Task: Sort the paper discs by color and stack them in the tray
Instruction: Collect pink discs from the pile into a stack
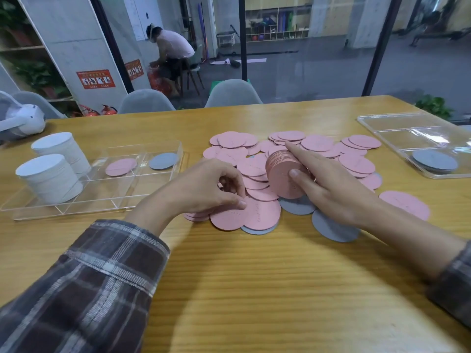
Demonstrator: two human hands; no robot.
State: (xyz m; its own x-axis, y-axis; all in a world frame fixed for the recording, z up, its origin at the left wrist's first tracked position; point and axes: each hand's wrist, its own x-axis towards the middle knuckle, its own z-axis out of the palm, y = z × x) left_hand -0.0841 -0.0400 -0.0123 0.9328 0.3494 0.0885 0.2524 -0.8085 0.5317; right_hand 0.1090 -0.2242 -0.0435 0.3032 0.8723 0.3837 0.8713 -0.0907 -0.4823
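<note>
A spread of loose pink discs [354,163] covers the middle of the wooden table, with a few grey discs [331,229] showing at its near edge. My right hand [331,184] grips a thick stack of pink discs [285,174] held on edge, thumb on its face and forefinger along its top. My left hand [204,187] pinches a flat pink disc [229,216] at the pile's near left. The clear tray [107,197] at left holds two tall white stacks [51,178], one pink disc [121,167] and one grey disc [163,161].
A second clear tray [397,128] at the far right holds a low grey stack [434,161]. A white headset [20,121] lies at the far left. Grey chairs [232,94] stand behind the table. A person sits beyond the glass wall.
</note>
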